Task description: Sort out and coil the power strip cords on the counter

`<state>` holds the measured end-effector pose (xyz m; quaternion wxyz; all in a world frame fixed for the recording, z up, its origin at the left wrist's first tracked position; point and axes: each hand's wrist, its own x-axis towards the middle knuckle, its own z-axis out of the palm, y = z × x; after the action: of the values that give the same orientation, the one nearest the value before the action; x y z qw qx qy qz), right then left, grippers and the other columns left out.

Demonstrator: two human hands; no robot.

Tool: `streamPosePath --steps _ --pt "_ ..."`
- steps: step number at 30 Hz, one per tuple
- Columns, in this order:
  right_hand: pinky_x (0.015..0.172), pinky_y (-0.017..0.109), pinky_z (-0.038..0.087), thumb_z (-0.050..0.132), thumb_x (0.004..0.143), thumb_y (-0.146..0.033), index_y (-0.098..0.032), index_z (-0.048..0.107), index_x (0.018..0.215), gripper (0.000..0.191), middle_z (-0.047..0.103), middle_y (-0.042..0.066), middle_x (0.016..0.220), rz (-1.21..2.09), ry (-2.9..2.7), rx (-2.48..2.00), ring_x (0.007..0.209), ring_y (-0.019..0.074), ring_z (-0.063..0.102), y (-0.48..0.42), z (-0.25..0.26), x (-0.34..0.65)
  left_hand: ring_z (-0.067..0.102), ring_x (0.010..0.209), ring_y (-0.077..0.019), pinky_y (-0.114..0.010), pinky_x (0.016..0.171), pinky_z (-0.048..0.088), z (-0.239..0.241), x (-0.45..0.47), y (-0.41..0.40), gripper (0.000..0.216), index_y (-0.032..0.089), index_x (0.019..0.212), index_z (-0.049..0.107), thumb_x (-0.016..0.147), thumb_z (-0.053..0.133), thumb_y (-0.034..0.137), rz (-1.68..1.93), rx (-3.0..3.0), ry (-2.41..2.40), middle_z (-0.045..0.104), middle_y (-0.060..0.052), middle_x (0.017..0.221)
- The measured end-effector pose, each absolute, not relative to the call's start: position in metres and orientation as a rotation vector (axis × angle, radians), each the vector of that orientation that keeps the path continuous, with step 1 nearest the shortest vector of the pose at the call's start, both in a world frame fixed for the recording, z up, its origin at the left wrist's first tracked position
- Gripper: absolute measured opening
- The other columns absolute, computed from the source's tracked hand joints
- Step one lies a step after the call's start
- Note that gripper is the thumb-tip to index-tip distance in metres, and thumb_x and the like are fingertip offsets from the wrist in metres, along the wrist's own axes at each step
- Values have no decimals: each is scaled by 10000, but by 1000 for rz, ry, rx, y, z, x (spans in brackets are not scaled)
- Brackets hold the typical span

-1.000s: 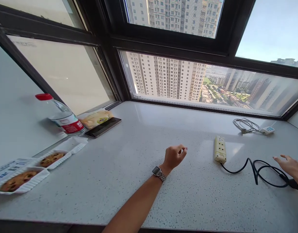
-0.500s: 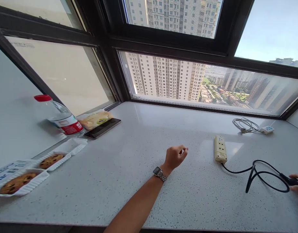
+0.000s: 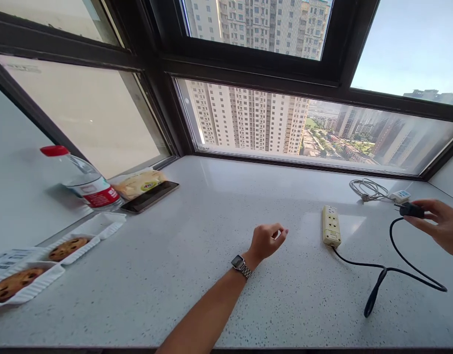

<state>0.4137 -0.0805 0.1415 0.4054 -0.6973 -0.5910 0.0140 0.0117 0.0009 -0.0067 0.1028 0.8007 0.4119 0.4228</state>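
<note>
At the right edge of the head view, my right hand [image 3: 442,223] pinches a black plug [image 3: 412,210], its metal pins pointing left. From the plug a black cord [image 3: 414,275] loops down over the white speckled counter to a cream power strip [image 3: 331,226], which lies flat with its sockets facing up. My left hand [image 3: 268,241] rests near the counter's middle, left of the strip. Its fingers are curled closed with nothing visible in them, and a wristwatch is on that wrist.
Behind the plug lie a coiled grey cable [image 3: 368,190] and a white adapter [image 3: 400,195]. On the left stand a red-capped bottle [image 3: 97,194], a phone [image 3: 151,196], a wrapped food packet [image 3: 138,183] and a tray of cookies [image 3: 97,231]. Windows [image 3: 248,118] border the counter.
My right hand has come further into view, raising the plug up and to the left. The cord has straightened from its loops. My left hand stays nearly in place.
</note>
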Motion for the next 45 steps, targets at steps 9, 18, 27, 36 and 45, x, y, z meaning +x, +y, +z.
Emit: streamPosePath --steps 9,18,27,36,45 --pt "658 281 473 673 708 -216 -193 668 909 202 647 25 850 343 -2068 -1074 743 146 582 -30 132 211 588 805 -185 -294 667 466 -9 22 -7 606 196 1201 587 799 507 643 1169 2187 787 663 -99 963" --pt "688 303 502 680 718 -359 -189 673 961 296 660 61 939 963 -1741 -1008 858 191 623 13 81 133 599 1016 -243 -339 732 511 -7 30 -1 451 210 1161 592 860 497 533 1457 1297 724 635 -109 1134" --pt "666 303 468 503 850 -539 -191 439 446 537 512 3 517 848 -1275 -790 594 141 564 -11 63 127 627 1039 -257 -388 821 499 -3 12 18 407 186 948 547 790 587 559 1585 872 854 655 -115 1089" --pt "605 261 440 487 817 -602 -177 556 978 459 580 62 886 874 -1511 -1161 750 157 539 -38 1 150 688 768 -170 -336 715 537 6 -29 45 285 220 896 434 855 522 488 1805 599 991 661 -59 953" --pt "527 223 343 769 592 -581 -185 662 963 552 609 -3 706 1129 -2360 -1199 565 109 501 -68 10 184 298 341 -58 -191 402 297 10 -78 56 326 242 877 395 866 412 567 2015 525 1203 296 121 480"
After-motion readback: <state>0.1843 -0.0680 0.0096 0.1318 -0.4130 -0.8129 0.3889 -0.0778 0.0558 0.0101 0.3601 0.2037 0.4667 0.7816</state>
